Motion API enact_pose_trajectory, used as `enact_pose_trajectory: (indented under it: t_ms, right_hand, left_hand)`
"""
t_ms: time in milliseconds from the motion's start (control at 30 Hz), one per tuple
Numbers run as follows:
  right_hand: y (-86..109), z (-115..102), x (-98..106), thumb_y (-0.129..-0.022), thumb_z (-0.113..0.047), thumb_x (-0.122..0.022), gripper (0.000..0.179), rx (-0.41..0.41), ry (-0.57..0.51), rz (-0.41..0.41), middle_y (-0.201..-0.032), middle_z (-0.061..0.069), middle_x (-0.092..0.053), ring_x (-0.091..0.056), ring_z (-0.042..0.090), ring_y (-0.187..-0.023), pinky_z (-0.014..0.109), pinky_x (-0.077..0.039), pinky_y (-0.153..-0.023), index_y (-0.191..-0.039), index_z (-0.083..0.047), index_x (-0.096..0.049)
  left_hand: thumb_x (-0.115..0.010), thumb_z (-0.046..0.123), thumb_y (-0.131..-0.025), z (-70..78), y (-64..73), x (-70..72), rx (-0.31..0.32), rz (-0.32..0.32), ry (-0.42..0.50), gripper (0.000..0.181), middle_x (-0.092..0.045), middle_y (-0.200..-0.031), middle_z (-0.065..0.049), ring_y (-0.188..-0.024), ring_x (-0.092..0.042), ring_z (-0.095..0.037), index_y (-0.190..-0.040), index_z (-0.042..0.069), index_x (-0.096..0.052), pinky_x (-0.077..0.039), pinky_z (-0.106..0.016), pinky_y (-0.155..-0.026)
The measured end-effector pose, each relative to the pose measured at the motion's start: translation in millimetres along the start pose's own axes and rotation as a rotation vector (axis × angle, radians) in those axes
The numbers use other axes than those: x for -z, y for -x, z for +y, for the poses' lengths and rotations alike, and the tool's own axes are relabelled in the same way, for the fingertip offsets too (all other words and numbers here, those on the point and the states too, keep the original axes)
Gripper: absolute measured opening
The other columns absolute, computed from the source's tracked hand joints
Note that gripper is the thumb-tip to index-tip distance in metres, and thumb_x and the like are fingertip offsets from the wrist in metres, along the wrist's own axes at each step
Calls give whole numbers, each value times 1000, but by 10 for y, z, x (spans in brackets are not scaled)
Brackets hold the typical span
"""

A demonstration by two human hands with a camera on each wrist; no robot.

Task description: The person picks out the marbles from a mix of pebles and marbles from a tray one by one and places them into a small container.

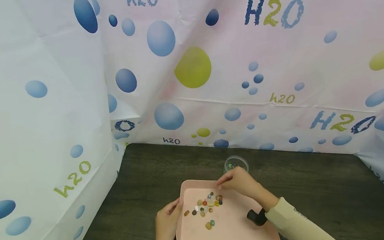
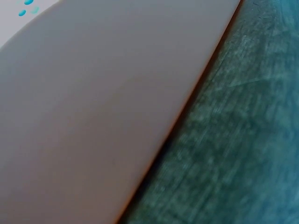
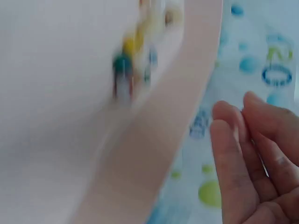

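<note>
A shallow pink tray [image 1: 233, 236] lies on the dark table, with several small polished stones [image 1: 204, 204] scattered over its left half. My left hand [image 1: 167, 222] grips the tray's left rim, thumb at the edge; in the left wrist view the tray's wall [image 2: 103, 102] fills most of the picture. My right hand [image 1: 238, 182] is over the tray's far edge, fingers bent and pointing left. In the right wrist view nothing shows between the right fingertips. Just behind that hand stands a round clear container [image 1: 235, 158] with small colourful pieces in it, partly hidden by the hand.
Dark wood-grain table [image 1: 155, 167] surrounds the tray. A white sheet printed with blue and green dots [image 1: 191, 68] hangs behind and along the left side. A black device [image 1: 257, 217] sits at the right wrist, over the tray's right side.
</note>
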State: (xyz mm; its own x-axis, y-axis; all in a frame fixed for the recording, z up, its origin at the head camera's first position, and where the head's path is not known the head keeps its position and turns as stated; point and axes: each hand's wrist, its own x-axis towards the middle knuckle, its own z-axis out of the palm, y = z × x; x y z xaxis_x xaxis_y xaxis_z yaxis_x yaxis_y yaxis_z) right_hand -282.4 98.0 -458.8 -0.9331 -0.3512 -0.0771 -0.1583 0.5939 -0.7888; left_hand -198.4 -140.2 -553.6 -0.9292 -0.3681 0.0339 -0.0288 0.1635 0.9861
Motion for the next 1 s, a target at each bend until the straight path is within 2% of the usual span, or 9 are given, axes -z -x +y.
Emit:
enact_pose_trajectory:
  t_ms: [100, 200, 300, 400, 533, 633, 800, 1000]
  right_hand:
    - [50, -52, -165, -85, -9, -77, 11, 58, -48, -120, -95, 10, -78, -72, 16, -87, 32, -59, -74, -94, -4, -80]
    - [61, -94, -328, -81, -6, -79, 9, 116, -53, -207, -91, 11, -78, -69, 10, -78, 23, -55, -66, -89, -3, -80]
    - [62, -120, -465, -77, -2, -80, 10, 149, -35, -289, -86, 8, -79, -66, 3, -75, 17, -49, -63, -86, -6, -81]
    - [79, -148, -565, -74, 2, -80, 13, 140, -62, -381, -81, 7, -78, -67, 1, -72, 15, -51, -63, -84, -6, -81]
    - [94, -173, -661, -71, 7, -80, 16, 118, -109, -509, -80, 12, -78, -69, 3, -66, 14, -52, -60, -84, -3, -80]
    - [100, -181, -712, -72, 8, -79, 17, 121, -116, -593, -83, 17, -77, -73, 10, -71, 12, -52, -65, -87, 0, -79]
    - [111, -183, -786, -73, 13, -77, 19, 131, -141, -686, -86, 25, -75, -76, 23, -79, 11, -54, -67, -91, 6, -77]
    - [128, -215, -849, -72, 13, -79, 18, 156, -106, -698, -83, 24, -75, -76, 22, -76, 13, -55, -65, -88, 7, -77]
  left_hand:
    - [-72, 19, -91, -10, -6, 1, 6, 8, 3, 29, -74, -106, -22, -94, -74, -29, -110, -3, -74, -61, -26, -72]
    - [-72, 18, -91, -20, -12, 1, 9, 10, 9, 27, -74, -106, -22, -93, -75, -29, -109, -3, -74, -61, -25, -72]
    - [-72, 18, -91, -27, -12, 2, 6, 7, 5, 28, -74, -105, -22, -92, -75, -29, -109, -3, -74, -61, -25, -71]
    - [-72, 18, -92, -28, -4, 5, 4, 1, -1, 28, -74, -105, -22, -92, -74, -29, -110, -3, -74, -61, -26, -71]
    - [-72, 18, -91, -18, -3, 4, 4, 1, -2, 28, -74, -105, -22, -93, -74, -29, -109, -3, -74, -61, -27, -72]
    - [-72, 18, -91, -8, -9, 3, 3, 2, -3, 28, -75, -105, -22, -94, -74, -28, -109, -3, -74, -61, -26, -73]
    - [-72, 20, -92, 8, -5, 11, -12, -9, -4, 29, -74, -106, -22, -95, -74, -29, -109, -4, -74, -61, -27, -74]
    - [-72, 19, -92, 18, -1, 25, -22, -14, 18, 30, -74, -107, -23, -97, -74, -30, -110, -5, -73, -61, -27, -75]
